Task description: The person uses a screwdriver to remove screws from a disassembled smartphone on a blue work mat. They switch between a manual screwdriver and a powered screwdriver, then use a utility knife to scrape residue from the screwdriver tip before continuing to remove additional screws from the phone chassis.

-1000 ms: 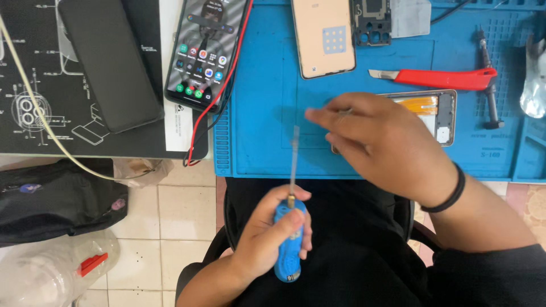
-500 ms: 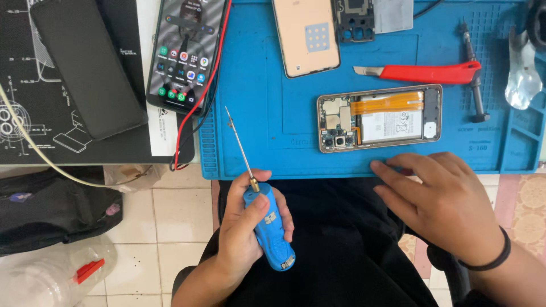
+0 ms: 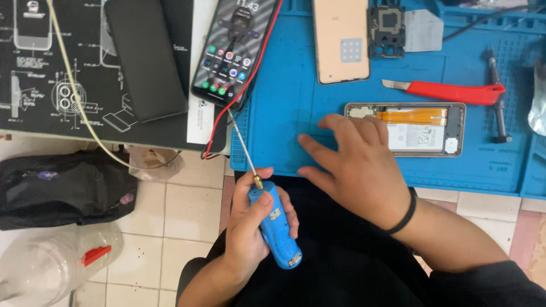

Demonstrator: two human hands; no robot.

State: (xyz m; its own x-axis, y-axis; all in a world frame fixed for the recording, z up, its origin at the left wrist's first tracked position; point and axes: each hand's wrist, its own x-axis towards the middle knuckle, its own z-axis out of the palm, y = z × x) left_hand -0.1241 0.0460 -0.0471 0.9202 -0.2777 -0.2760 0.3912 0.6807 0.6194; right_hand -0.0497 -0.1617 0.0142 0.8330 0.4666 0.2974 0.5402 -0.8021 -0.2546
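Observation:
My left hand (image 3: 250, 227) grips a blue-handled screwdriver (image 3: 276, 227) over my lap, its thin shaft pointing up and left toward the mat's edge. My right hand (image 3: 355, 165) lies flat on the blue work mat (image 3: 284, 136), fingers spread, its fingertips over the left end of an opened phone (image 3: 421, 129) whose battery and orange flex cable show. It holds nothing.
A beige phone back cover (image 3: 341, 40) and a dark inner frame part (image 3: 387, 31) lie at the mat's top. A red-handled knife (image 3: 449, 91) and a metal tool (image 3: 496, 96) sit right. A lit phone (image 3: 236, 51) with red and black wires and a dark phone (image 3: 145, 57) lie on the left.
My right hand moved from the near mat edge up and left onto the mat, now touching the opened phone's left end. The left hand kept the screwdriver, roughly in place.

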